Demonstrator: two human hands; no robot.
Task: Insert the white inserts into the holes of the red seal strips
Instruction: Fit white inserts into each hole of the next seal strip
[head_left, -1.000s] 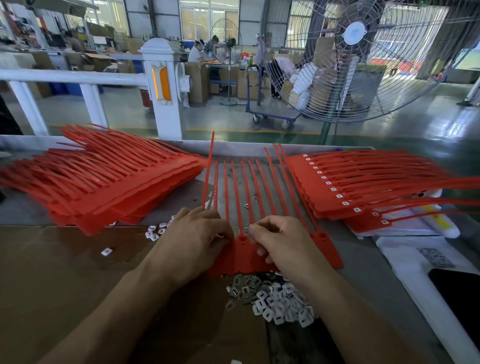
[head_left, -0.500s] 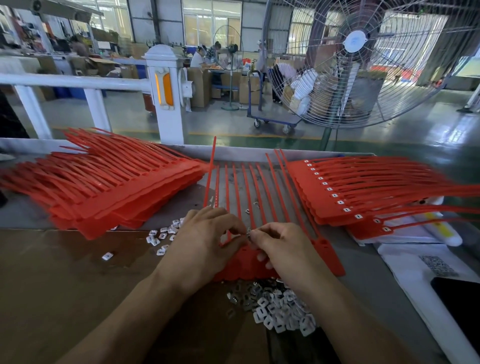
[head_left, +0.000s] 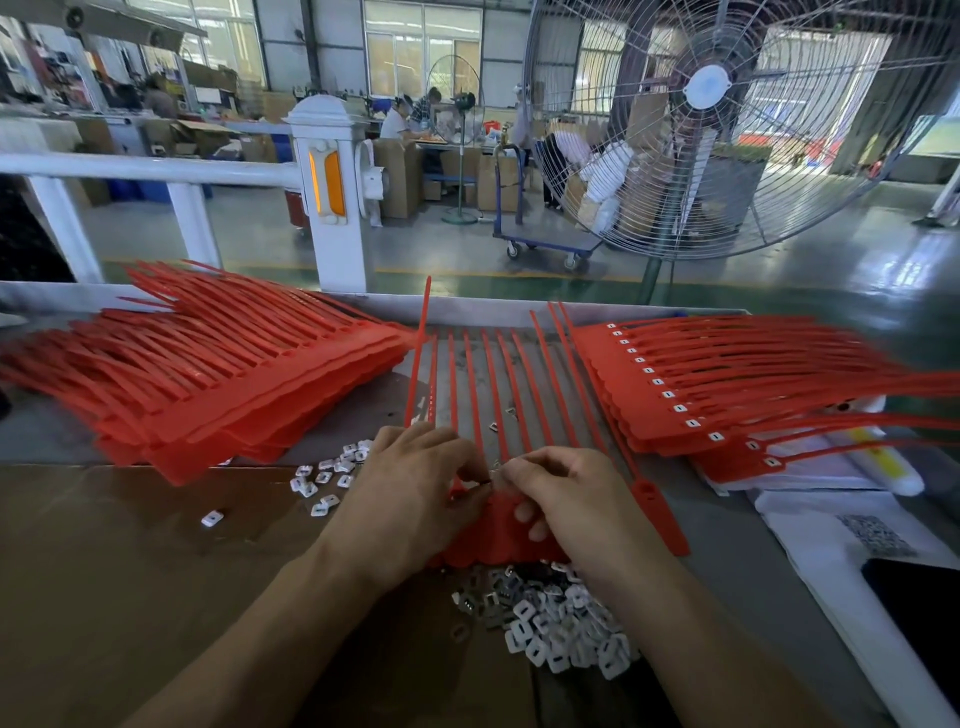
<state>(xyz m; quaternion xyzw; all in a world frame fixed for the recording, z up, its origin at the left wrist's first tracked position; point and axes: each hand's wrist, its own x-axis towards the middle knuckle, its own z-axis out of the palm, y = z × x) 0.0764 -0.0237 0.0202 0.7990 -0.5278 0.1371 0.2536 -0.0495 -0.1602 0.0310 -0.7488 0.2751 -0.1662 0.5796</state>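
A row of joined red seal strips (head_left: 498, 535) lies in front of me, tails pointing away. My left hand (head_left: 410, 493) rests on the left part of the row, fingers curled, fingertips pinching at the strip heads. My right hand (head_left: 566, 499) meets it at the middle, thumb and forefinger pinching a small insert (head_left: 494, 467) that is mostly hidden. A pile of white inserts (head_left: 561, 623) lies just below the strips. More white inserts (head_left: 327, 478) are scattered to the left.
A thick stack of red strips (head_left: 208, 384) lies at the left. A fanned stack with white inserts fitted (head_left: 701, 395) lies at the right. White bags and a dark phone (head_left: 914, 613) sit at the right edge. A big fan (head_left: 706, 119) stands beyond the table.
Both hands have shifted slightly up and together, so their fingertips now meet over the strip heads. The view has dipped a little.
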